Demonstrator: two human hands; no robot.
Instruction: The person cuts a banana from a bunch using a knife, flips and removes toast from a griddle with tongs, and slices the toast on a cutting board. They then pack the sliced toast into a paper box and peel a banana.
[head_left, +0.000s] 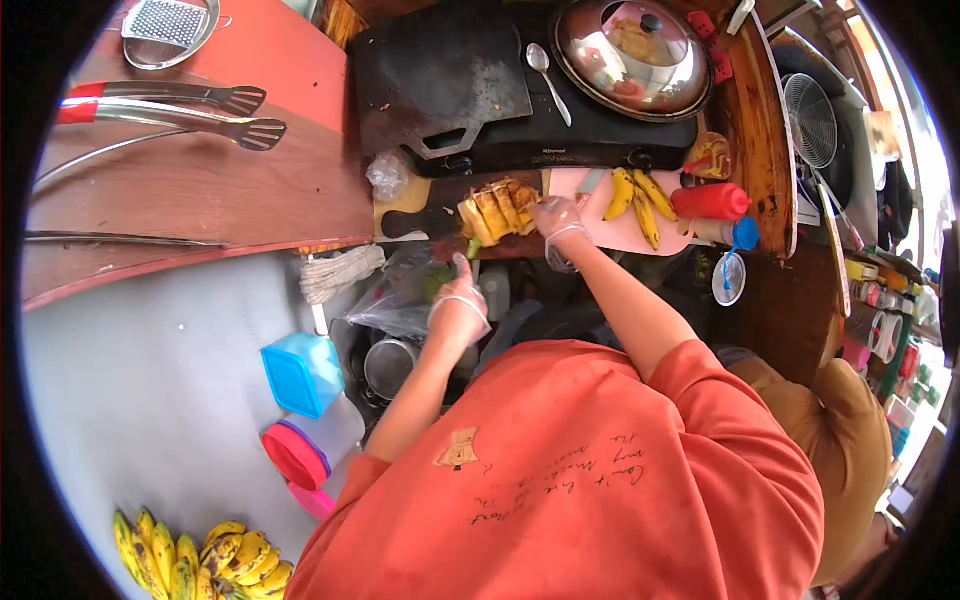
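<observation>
On a dark wooden board (432, 212) lies a browned, golden food cut into thick slices (497, 212), which looks like toasted bread. My right hand (560, 225), in a clear plastic glove, has its fingers closed at the right end of the slices. My left hand (460, 308), also gloved, is just below the board with one finger pointing up and the others curled. A small green piece (474, 247) shows between that finger and the food. Whatever the curled fingers hold is hidden.
A pink cutting board (592, 228) carries a knife (590, 184) and bananas (643, 203). A red bottle (712, 202) lies beside them. Behind stand a black stove (560, 145), a flat griddle (440, 75), a spoon (548, 80) and a lidded pan (635, 60). Tongs (180, 110) lie left.
</observation>
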